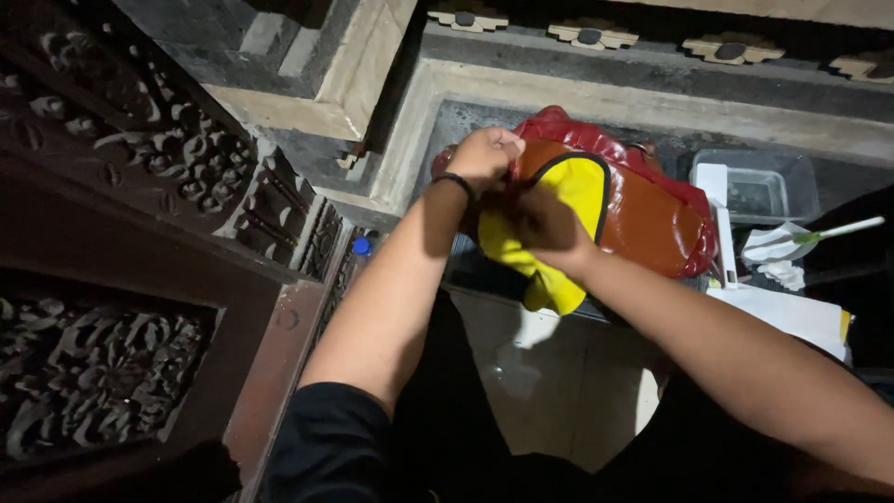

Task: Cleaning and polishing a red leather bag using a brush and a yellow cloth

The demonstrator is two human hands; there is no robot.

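Grey stone ledge with a pale raised rim, wet and speckled. Directly on it, under both gripping hands: a glossy red and brown bag. Right of the grip, just beside the bag: a clear plastic tub, a white upright block, crumpled white paper, flat white sheets.

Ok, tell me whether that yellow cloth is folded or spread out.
Folded, bunched. The yellow cloth hangs doubled over the red bag, gripped by the left hand and right hand.
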